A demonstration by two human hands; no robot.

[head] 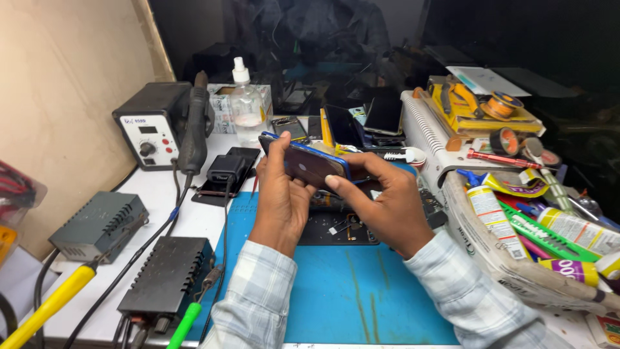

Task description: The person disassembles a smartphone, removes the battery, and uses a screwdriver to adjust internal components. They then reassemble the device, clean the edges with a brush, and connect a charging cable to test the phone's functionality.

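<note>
I hold a smartphone (309, 163) with a blue frame and dark glossy back above a blue work mat (361, 297). My left hand (279, 194) grips its left end, thumb across the upper edge. My right hand (386, 200) holds the right end, thumb pressed on the back near the blue rim. Both hands tilt the phone on its long side. Under the hands, a dark opened device with small parts (342, 227) lies on the mat.
A hot-air station (150, 126) with its handle, two dark boxes (97, 225) (166, 276) and a yellow-handled iron (51, 302) sit at left. A spray bottle (245, 106) and phones (382, 111) stand behind. A basket of glue tubes (516, 232) and tape rolls fills the right.
</note>
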